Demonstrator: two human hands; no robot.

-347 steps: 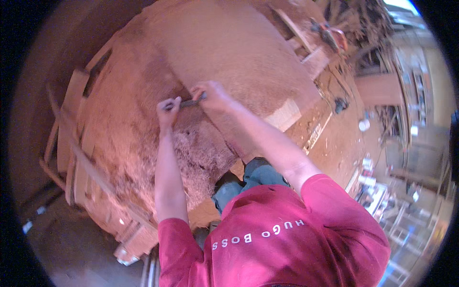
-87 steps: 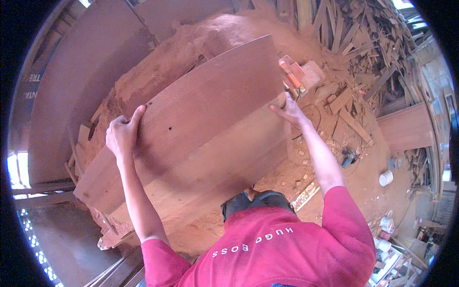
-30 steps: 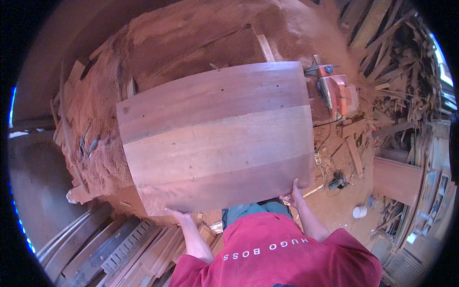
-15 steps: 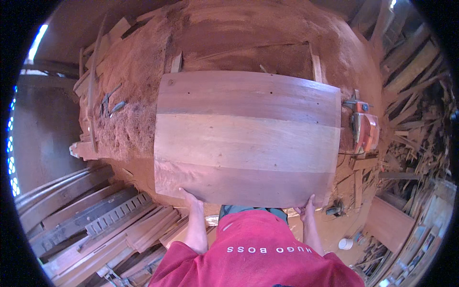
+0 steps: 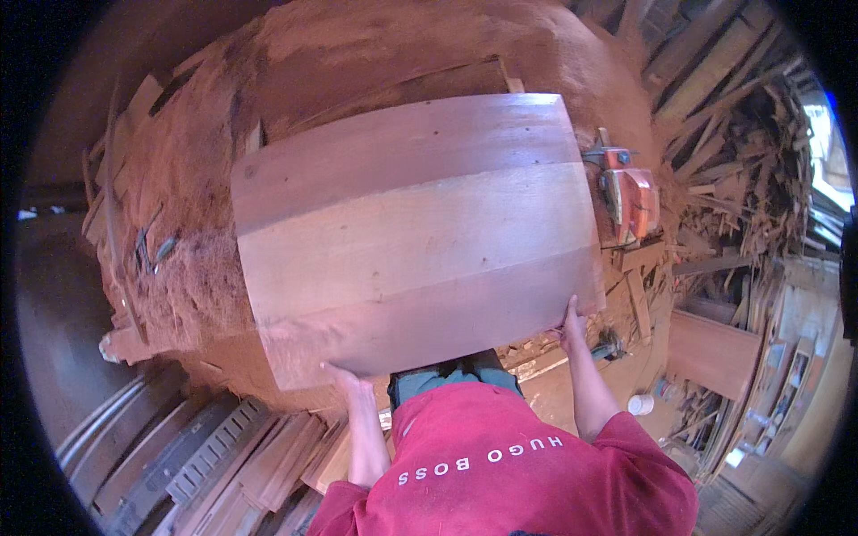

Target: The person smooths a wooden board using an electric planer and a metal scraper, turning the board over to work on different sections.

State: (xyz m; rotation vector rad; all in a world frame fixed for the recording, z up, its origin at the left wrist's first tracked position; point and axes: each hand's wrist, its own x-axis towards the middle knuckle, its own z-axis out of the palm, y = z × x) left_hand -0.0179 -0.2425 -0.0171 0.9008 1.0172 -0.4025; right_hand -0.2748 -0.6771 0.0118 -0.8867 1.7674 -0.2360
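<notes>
A wide wooden panel (image 5: 402,237), made of reddish and paler boards side by side, lies before me with its far left corner turned toward the sawdust. Its near edge is in both my hands. At the near left part of that edge my left hand (image 5: 349,384) grips the panel, thumb on top and fingers hidden beneath. Close to the near right corner, my right hand (image 5: 570,323) grips it too, thumb up on the face and fingers curled under. Several small dark spots mark the panel's surface.
An orange power tool (image 5: 635,204) sits just right of the panel. Reddish sawdust (image 5: 188,214) heaps behind and left, with a small blue-handled tool (image 5: 164,249) on it. Stacked boards (image 5: 268,447) lie at the near left, scrap wood (image 5: 742,170) at the right, a white cup (image 5: 640,405) nearby.
The panel has turned in my view, its right end now farther and its left end nearer. Both hands keep their grip. The whole view has swung to the right.
</notes>
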